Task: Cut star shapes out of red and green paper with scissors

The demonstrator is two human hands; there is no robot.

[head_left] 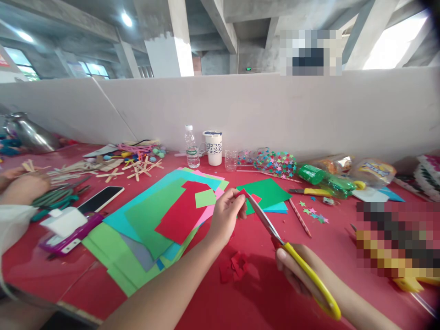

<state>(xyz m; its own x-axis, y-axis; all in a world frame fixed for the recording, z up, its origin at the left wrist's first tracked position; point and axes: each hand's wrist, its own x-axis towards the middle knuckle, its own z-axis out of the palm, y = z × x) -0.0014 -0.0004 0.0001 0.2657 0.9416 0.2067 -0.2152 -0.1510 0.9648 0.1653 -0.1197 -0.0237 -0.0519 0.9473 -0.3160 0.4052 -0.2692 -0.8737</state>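
Note:
My left hand (pixel 229 211) pinches a small piece of red paper (pixel 242 192) between thumb and fingers above the table. Yellow-handled scissors (pixel 266 220) are in my right hand (pixel 299 266), their blades reaching up and left to the red piece; whether they touch it I cannot tell. Below my hands several red paper scraps (pixel 235 266) lie in a small heap. To the left is a fan of coloured sheets, with a red sheet (pixel 182 213) and a small light green square (pixel 205 198) on top. A dark green sheet (pixel 268 190) lies behind the scissors.
At the back stand a water bottle (pixel 192 149) and a white cup (pixel 215 151). Star-filled plastic (pixel 275 162) and a green bottle (pixel 326 181) lie rightward. A phone (pixel 101 198), a purple device (pixel 70 238) and another person's hands (pixel 25 183) are left.

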